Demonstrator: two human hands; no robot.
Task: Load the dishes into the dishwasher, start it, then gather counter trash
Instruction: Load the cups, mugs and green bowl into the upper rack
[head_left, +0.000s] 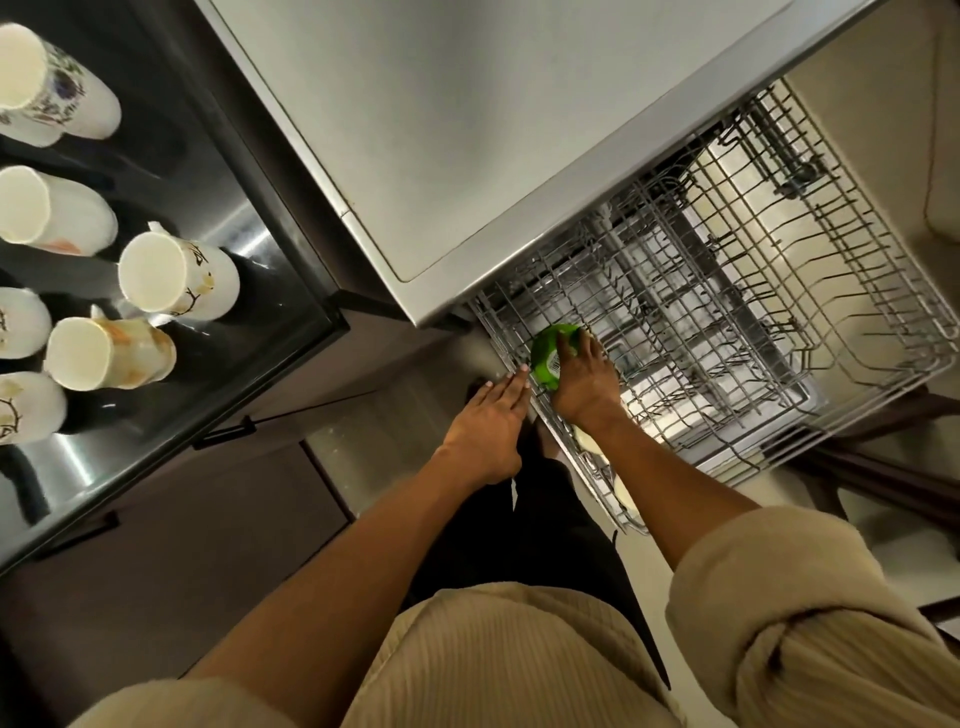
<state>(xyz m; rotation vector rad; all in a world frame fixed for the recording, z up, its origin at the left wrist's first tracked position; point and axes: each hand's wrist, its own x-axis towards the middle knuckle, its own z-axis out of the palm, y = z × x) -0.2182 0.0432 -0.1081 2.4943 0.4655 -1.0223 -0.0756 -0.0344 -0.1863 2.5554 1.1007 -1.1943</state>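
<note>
A green bowl (548, 354) sits upside down in the near left corner of the pulled-out dishwasher rack (779, 291), a sticker on its base. My right hand (584, 384) holds the bowl, fingers laid over its far side. My left hand (491, 423) is just left of the rack, fingers straight, fingertips touching the rack's left rim beside the bowl. Two pale dishes (589, 441) stand in the rack under my right forearm, partly hidden. Several white mugs (176, 278) wait on the dark counter (249, 171) at the left.
A steel countertop (467, 130) overhangs the back of the rack. Dark cabinet fronts (182, 519) lie below the counter at left. The open dishwasher door (769, 441) shows under the rack. Dark wooden furniture legs (883, 467) stand at right on the pale floor.
</note>
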